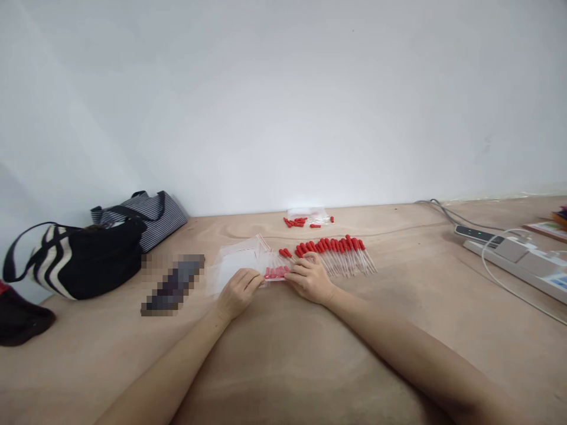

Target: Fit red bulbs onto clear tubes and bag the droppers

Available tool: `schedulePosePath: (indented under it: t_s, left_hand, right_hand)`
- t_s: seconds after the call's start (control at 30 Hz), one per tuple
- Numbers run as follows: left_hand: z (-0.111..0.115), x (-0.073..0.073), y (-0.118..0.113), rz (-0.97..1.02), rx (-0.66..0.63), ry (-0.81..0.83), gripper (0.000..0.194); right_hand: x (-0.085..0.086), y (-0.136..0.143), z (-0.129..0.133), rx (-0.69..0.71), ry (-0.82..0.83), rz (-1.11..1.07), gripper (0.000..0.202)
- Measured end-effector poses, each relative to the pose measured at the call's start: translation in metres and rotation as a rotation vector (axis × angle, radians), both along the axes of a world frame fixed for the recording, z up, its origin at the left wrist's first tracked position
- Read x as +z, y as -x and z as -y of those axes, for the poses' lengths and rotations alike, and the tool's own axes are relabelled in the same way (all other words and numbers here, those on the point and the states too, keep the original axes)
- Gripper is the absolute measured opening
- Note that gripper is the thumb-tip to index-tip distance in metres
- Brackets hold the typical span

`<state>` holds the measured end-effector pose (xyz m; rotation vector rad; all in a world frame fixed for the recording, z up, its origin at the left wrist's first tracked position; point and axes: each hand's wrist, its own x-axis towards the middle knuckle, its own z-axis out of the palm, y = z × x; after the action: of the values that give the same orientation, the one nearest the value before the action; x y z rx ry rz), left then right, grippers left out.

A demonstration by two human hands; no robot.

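Note:
A clear zip bag (pixel 276 273) with several red-bulbed droppers inside lies in front of me, its seal edge toward me. My left hand (pixel 240 290) pinches the left end of that edge. At the right end, my right hand (pixel 312 278) grips the bag, its fingers closed and partly hiding it. Just beyond and to the right is a row of droppers (pixel 339 251) with red rubber bulbs and clear stems. Flat zip bags (pixel 233 265) lie in an overlapping pile beside my left hand.
Loose red bulbs (pixel 295 222) and a clear plastic bag (pixel 308 213) lie near the wall. A black bag (pixel 106 257), a striped bag (pixel 163 221) and a blurred dark object (pixel 175 286) are on the left. A white power strip (pixel 518 265) with cables is on the right.

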<state>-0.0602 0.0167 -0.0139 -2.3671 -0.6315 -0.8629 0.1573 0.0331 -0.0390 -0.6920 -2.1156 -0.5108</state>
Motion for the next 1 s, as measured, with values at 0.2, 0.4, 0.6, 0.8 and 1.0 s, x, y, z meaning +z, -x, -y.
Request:
schedulePosePath:
  t_s: [0.2, 0.4, 0.6, 0.8, 1.0]
  left_hand:
    - [0.000, -0.001, -0.012, 0.033, 0.006, -0.012, 0.009]
    - [0.000, -0.001, -0.020, 0.025, -0.067, -0.034, 0.009]
    - [0.001, 0.000, -0.024, 0.027, -0.030, -0.043, 0.014]
    - [0.000, 0.003, -0.020, 0.032, -0.054, -0.057, 0.008]
    - [-0.002, 0.000, -0.020, 0.001, -0.024, -0.041, 0.014]
  right_hand:
    - [0.001, 0.006, 0.001, 0.005, 0.010, 0.009, 0.019]
    - [0.001, 0.012, 0.002, 0.004, 0.055, 0.029, 0.019]
    - [0.001, 0.016, 0.004, 0.038, 0.050, -0.051, 0.017]
    - [0.002, 0.019, 0.005, 0.037, 0.113, -0.113, 0.016]
    - [0.001, 0.019, 0.005, -0.024, 0.167, -0.094, 0.014]
